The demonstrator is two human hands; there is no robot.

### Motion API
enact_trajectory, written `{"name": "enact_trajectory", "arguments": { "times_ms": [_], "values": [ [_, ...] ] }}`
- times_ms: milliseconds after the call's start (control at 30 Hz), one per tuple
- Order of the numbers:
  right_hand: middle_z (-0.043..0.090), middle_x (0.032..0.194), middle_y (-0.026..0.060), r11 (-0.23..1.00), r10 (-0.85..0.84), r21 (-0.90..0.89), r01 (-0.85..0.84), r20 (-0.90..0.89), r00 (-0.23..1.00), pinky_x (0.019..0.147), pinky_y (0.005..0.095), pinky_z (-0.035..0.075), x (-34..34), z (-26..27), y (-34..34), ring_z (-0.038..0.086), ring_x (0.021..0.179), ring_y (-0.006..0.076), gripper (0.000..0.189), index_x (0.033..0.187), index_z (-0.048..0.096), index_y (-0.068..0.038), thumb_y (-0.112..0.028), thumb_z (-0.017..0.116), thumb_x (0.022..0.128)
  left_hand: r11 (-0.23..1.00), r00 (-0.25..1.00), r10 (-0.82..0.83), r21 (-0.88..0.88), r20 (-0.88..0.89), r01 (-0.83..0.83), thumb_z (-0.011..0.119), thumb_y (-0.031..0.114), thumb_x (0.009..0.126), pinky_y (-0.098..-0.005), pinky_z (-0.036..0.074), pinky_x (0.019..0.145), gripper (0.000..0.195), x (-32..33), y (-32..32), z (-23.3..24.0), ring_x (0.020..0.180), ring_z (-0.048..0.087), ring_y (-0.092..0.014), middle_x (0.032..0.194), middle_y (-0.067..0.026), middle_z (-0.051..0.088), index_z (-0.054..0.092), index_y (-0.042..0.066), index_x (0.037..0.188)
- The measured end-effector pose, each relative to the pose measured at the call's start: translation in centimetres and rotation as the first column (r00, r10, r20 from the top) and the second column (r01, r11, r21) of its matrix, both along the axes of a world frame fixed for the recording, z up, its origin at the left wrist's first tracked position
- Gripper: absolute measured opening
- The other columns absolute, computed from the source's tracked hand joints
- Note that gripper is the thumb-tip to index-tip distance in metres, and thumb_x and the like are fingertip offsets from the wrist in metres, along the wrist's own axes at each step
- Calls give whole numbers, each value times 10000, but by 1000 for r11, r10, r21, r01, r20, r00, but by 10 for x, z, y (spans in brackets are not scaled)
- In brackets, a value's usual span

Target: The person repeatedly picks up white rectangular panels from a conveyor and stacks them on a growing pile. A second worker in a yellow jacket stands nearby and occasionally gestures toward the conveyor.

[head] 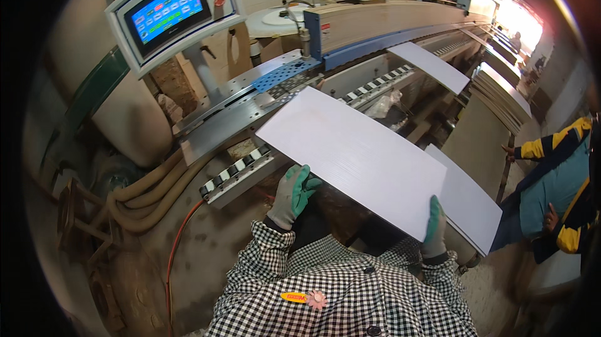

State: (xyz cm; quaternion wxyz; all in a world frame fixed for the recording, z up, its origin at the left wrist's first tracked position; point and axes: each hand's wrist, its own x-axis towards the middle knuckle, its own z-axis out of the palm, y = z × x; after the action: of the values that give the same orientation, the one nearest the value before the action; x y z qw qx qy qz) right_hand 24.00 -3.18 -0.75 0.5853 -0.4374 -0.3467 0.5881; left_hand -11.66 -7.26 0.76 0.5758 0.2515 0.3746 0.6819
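Note:
A white rectangular panel (354,158) lies in front of me, its far left corner over the metal infeed table (220,128) of a long edge-banding machine. My right hand (435,229), in a grey and green work glove, grips the panel's right end with the thumb on top. At the near long edge is my left hand (292,196), gloved alike, fingers bent and fingertips at the edge. Whether it grips or only touches cannot be seen. More white panels (469,201) lie stacked just beyond my right hand.
A roller rail (237,168) runs left of the panel. A touchscreen control panel (164,13) stands upper left. Another white panel (429,65) lies farther along the machine (389,27). Stacked boards (500,95) and a co-worker (551,187) are at right. Hoses (141,196) hang left.

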Motion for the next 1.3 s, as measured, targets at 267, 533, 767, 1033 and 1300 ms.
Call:
{"name": "enact_trajectory", "arguments": {
  "times_ms": [267,533,767,1033,1300],
  "values": [
    [643,937,98,721,680,-11,-692,199,705,684,283,522,-87,14,-22,615,784,169,374,1174,576,32,-297,465,1037,973,860,231,114,-456,-201,563,253,1000,-181,414,581,170,-43,-49,-11,663,512,-34,792,63,518,574,85,989],
    [640,885,24,518,828,25,-855,236,509,679,238,485,-131,4,-29,583,766,80,459,1102,601,27,-405,461,1035,941,933,334,100,-131,-323,486,93,1009,-239,424,983,506,-44,-77,2,1166,509,-105,1344,-48,507,317,2,1478],
    [669,937,66,563,788,24,-826,283,546,705,256,530,-128,6,-29,635,781,114,440,1146,593,37,-370,465,1039,934,872,357,104,-334,-342,455,68,1018,-238,422,960,636,-48,-70,3,1107,488,-96,1370,-30,462,127,53,1562],
    [686,918,117,817,577,-106,-567,125,807,689,311,553,-33,-45,-18,654,753,173,437,1260,560,23,-341,449,1045,965,897,254,34,-361,-259,498,185,1030,-213,427,767,640,-57,-76,9,928,481,-69,1205,3,488,156,81,1561],
    [683,902,126,917,385,-149,-369,89,919,675,286,549,6,-82,-32,654,728,174,471,1265,547,40,-362,454,1038,972,893,231,127,-386,-197,511,227,1029,-146,311,480,594,-38,-41,16,575,361,0,793,84,452,227,111,1538]
  ]
}}
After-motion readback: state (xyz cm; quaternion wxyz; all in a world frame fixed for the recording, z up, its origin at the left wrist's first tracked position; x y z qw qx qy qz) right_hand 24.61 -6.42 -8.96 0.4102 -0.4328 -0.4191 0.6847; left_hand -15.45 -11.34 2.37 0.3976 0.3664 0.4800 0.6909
